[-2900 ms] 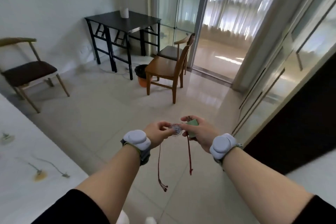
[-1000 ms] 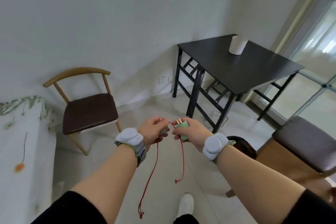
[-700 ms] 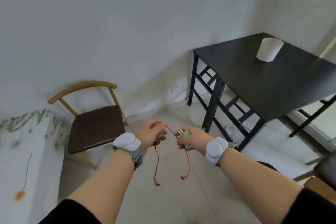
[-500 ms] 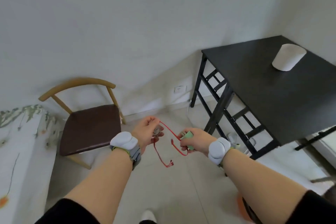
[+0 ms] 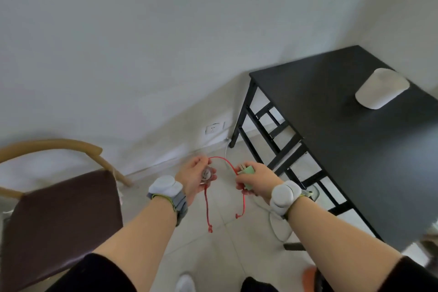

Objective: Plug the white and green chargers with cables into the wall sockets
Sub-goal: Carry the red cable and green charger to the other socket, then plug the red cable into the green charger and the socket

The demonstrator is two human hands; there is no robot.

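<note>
My right hand grips the green charger, whose metal prongs point up and left. My left hand holds a small round whitish charger in its curled fingers; the object is blurred. A red cable arcs between the two hands, and two red cable ends hang down toward the floor. A white wall socket sits low on the wall, above and beyond both hands, just left of the black table's leg.
A black table with a white roll on it stands at the right. A brown-seated wooden chair is at the left. A white cord lies on the tiled floor under my right forearm.
The view has swung from the balcony door to the wall corner and closed in on the socket. Both hands keep their hold, and the red cable ends now hang straight down.
</note>
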